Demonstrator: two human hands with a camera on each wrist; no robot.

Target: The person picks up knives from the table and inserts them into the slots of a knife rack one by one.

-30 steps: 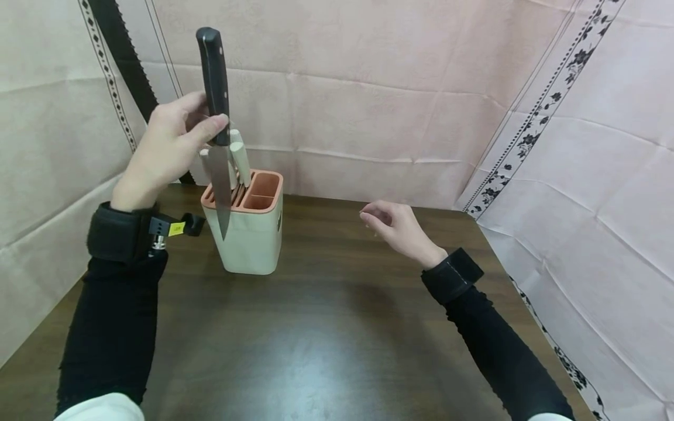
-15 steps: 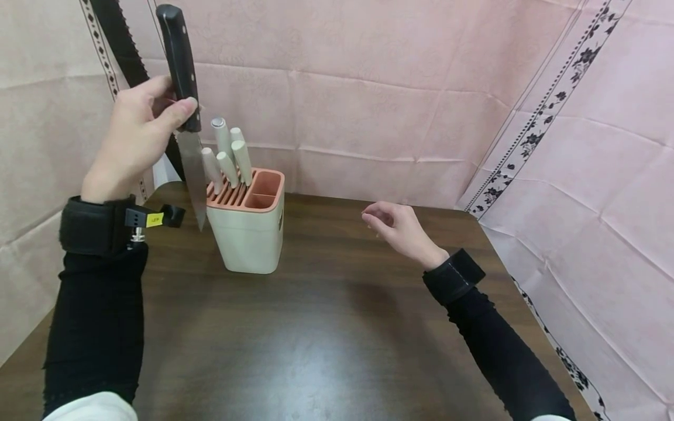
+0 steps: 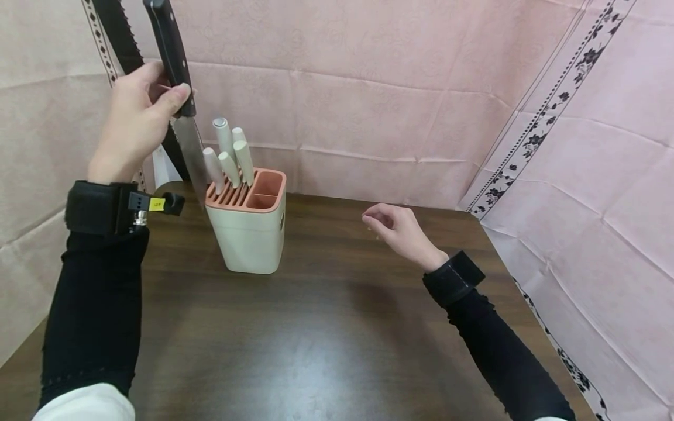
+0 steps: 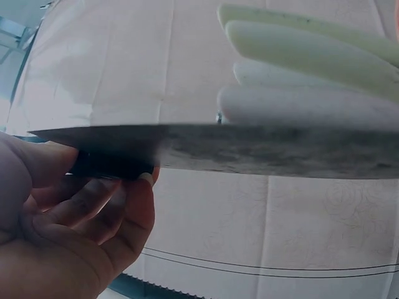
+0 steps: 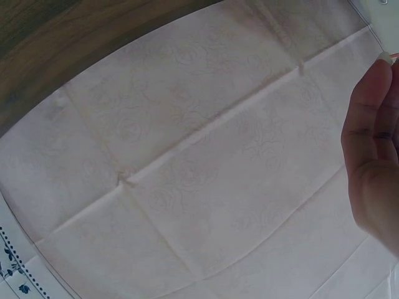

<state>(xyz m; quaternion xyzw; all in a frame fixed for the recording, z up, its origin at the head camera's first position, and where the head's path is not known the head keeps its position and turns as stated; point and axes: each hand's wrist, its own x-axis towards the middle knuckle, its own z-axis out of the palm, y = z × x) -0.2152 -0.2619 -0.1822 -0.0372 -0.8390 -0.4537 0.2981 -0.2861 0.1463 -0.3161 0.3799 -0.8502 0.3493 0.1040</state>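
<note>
A large kitchen knife (image 3: 169, 55) with a black riveted handle points blade down at the upper left of the head view. My left hand (image 3: 134, 120) pinches the low end of its handle between thumb and fingers. In the left wrist view the blade (image 4: 274, 151) runs across in front of pale knife handles (image 4: 299, 47). The blade's tip side overlaps the left edge of a pale green knife block (image 3: 247, 242) with an orange slotted top. Over the table at right, my right hand (image 3: 397, 231) hangs with loosely curled fingers and holds nothing.
Several pale-handled knives (image 3: 229, 161) stand in the block's slots, beside two square compartments (image 3: 265, 190). The block rests on a dark wooden table (image 3: 316, 327). Pinkish cloth (image 3: 368, 105) hangs behind the table and along both sides.
The left hand has carried the knife leftward off the block's front, then upward and slightly back. The pale handles came into fuller view. The right hand stays where it was.
</note>
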